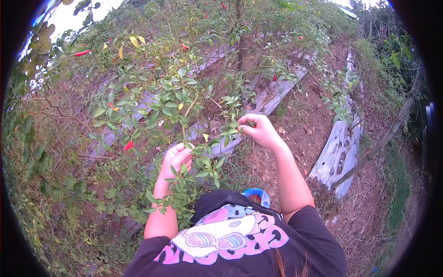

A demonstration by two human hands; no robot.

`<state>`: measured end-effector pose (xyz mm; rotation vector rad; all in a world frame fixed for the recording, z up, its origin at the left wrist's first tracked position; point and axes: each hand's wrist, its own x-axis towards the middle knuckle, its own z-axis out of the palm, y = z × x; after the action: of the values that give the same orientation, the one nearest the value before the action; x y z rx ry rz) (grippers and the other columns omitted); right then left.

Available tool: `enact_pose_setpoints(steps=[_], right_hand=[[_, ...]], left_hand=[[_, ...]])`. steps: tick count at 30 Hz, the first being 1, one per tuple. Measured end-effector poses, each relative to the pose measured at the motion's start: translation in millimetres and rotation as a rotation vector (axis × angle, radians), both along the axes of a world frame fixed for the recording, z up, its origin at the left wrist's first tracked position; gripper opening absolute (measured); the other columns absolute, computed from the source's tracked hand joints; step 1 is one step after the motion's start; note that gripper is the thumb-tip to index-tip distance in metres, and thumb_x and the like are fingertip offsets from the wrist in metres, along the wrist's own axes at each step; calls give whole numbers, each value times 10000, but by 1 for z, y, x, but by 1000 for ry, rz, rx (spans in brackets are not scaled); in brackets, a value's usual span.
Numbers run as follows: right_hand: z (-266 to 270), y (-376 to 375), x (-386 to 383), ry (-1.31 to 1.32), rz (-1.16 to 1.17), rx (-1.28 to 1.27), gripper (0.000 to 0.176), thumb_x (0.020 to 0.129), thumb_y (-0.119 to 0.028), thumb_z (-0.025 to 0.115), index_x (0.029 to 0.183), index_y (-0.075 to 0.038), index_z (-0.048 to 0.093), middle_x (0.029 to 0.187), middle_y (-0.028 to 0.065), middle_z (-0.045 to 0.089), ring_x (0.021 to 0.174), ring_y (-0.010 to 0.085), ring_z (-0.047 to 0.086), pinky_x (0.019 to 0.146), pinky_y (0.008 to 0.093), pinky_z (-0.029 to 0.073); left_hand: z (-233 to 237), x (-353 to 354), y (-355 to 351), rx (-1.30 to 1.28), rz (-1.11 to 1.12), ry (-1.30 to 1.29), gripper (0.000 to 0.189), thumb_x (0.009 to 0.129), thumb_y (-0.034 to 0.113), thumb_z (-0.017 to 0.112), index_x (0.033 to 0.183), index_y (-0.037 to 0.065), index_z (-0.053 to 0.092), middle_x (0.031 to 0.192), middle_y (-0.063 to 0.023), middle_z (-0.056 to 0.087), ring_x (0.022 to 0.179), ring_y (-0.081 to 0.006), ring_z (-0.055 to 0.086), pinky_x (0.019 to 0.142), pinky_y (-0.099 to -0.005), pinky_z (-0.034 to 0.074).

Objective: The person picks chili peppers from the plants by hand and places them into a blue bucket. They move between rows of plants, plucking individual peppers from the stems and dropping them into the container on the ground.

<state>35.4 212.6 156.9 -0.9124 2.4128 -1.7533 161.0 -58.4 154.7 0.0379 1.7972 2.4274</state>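
Observation:
Both hands are raised among the leafy branches of a chili plant [170,99]. My left hand [178,159] is closed around a green stem, with leaves hanging below and over the wrist. To the right, my right hand [258,129] has its thumb and fingers curled together at the edge of the foliage; something red shows inside the curled fingers, likely a chili, partly hidden. A red chili [128,146] hangs left of my left hand, and another red chili [83,53] is at the upper left.
A blue bag [258,195] with red contents lies just beyond my chest. Pale plastic sheeting [330,154] runs along the ground at right, beside a slanting wooden pole [383,141]. A thin upright stake [240,37] stands among the plants ahead.

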Motion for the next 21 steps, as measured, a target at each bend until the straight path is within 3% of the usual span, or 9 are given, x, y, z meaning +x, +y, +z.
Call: enact_pose_setpoints(steps=[5, 8, 11, 14, 21], right_hand=[[-4, -3, 11, -216, 233, -216, 132, 802, -104, 637, 888, -5, 621, 760, 14, 624, 682, 72, 545, 637, 233, 431], [-3, -6, 18, -236, 247, -231, 132, 810, -98, 591, 905, -11, 622, 710, 15, 623, 642, 60, 540, 607, 219, 424], [0, -8, 21, -259, 176, -142, 140, 806, -94, 526, 881, -32, 626, 661, 5, 610, 541, 42, 496, 498, 196, 378], [4, -8, 24, -402, 136, -116, 141, 759, -63, 479, 782, -27, 614, 604, -14, 553, 551, 57, 473, 545, 221, 369], [-26, -13, 20, -416, -13, -344, 159, 766, -42, 461, 789, -28, 618, 573, -30, 503, 509, 52, 433, 488, 221, 340]], left_hand=[[2, 2, 2, -25, 21, 2, 146, 867, 173, 550, 930, 45, 578, 557, 45, 372, 463, -72, 380, 435, -224, 346], [-4, -1, -1, -45, 25, 5, 150, 887, 130, 518, 1021, 64, 535, 507, 35, 318, 383, -74, 312, 369, -228, 285], [-5, -1, 1, -60, 12, 24, 151, 881, 147, 523, 1003, 59, 540, 510, 39, 320, 389, -70, 320, 371, -225, 287], [-4, -1, 6, -59, 20, 39, 160, 865, 169, 547, 918, 27, 597, 550, 53, 377, 454, -50, 337, 436, -215, 293], [-6, -3, 8, -163, 6, 14, 168, 862, 190, 548, 919, 34, 573, 534, 69, 343, 411, -37, 310, 392, -206, 251]])
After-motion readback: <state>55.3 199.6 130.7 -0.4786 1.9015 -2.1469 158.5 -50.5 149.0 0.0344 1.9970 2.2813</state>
